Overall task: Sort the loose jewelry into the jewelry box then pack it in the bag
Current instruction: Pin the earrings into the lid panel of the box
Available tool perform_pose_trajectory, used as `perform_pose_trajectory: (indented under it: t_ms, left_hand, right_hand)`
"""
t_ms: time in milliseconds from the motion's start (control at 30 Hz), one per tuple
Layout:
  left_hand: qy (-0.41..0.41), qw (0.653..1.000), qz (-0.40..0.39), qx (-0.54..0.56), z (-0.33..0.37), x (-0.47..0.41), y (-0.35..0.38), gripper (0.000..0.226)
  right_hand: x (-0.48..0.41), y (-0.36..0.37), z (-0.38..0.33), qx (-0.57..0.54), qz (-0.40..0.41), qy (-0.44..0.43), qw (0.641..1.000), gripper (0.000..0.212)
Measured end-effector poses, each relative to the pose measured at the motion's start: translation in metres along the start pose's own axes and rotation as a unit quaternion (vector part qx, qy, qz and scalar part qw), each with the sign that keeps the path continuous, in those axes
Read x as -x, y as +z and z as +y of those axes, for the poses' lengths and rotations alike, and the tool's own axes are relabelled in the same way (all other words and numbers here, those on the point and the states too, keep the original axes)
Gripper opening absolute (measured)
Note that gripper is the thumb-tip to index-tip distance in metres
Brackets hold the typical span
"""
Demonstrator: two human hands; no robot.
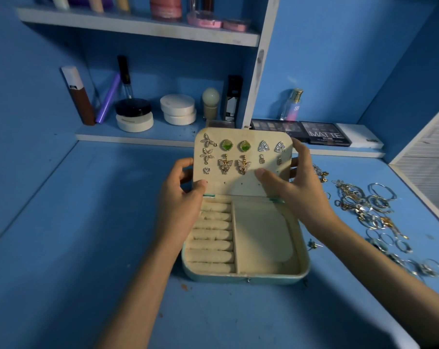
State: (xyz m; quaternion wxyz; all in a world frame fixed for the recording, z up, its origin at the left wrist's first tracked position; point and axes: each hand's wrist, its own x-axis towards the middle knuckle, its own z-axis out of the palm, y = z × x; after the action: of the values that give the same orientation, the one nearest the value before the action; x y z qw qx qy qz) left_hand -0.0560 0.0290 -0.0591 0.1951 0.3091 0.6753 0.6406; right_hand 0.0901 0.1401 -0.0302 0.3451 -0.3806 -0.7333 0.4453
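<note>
A pale teal jewelry box (246, 277) lies open in the middle of the blue table, with cream ring rolls on its left and a flat compartment on its right. Its earring panel (241, 183) stands upright and carries several earrings: stars, green stones, triangles, butterflies. My left hand (182, 201) grips the panel's left edge, thumb in front. My right hand (296, 190) grips the right edge, thumb on the panel's face. Loose jewelry (372, 210), mostly rings, hoops and chains, lies scattered on the table to the right. One small earring (313, 244) lies just beside the box.
Behind the box a low shelf (138, 137) holds cosmetic jars, tubes and a bottle. Eyeshadow palettes (324, 133) and a perfume bottle (292, 104) stand at the back right. A white slatted panel (430, 157) bounds the table on the right.
</note>
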Motion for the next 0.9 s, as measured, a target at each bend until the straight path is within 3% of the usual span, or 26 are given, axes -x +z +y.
perform_pose_trajectory:
  t_ms: [100,200,267,400,500,733,900]
  left_hand:
    - [-0.003,1.000,-0.001,0.002,0.000,-0.001,0.000,0.036]
    - [-0.008,1.000,0.002,0.013,-0.001,-0.002,0.001,0.037]
    - [-0.011,1.000,0.004,0.018,-0.002,-0.003,0.001,0.039]
    - [-0.016,1.000,0.009,0.022,-0.003,-0.003,0.001,0.040]
    - [-0.016,1.000,0.011,0.016,-0.004,-0.004,0.001,0.039]
    - [-0.011,1.000,0.009,0.017,-0.002,-0.003,0.000,0.037]
    - [-0.018,1.000,0.005,0.017,-0.001,-0.002,0.000,0.036]
  right_hand:
    - [-0.002,-0.021,0.002,0.010,0.001,0.022,1.000,0.059]
    - [-0.006,-0.043,0.008,0.058,-0.002,0.029,0.998,0.028]
    - [-0.008,-0.059,0.009,0.125,-0.068,0.010,0.990,0.014]
    - [-0.005,-0.084,-0.002,0.292,-0.327,-0.040,0.898,0.016]
    - [0.000,-0.090,-0.005,0.355,-0.410,-0.035,0.840,0.019]
    - [0.006,-0.090,-0.005,0.408,-0.429,-0.061,0.804,0.024]
    - [0.002,-0.092,-0.003,0.435,-0.342,-0.083,0.829,0.019]
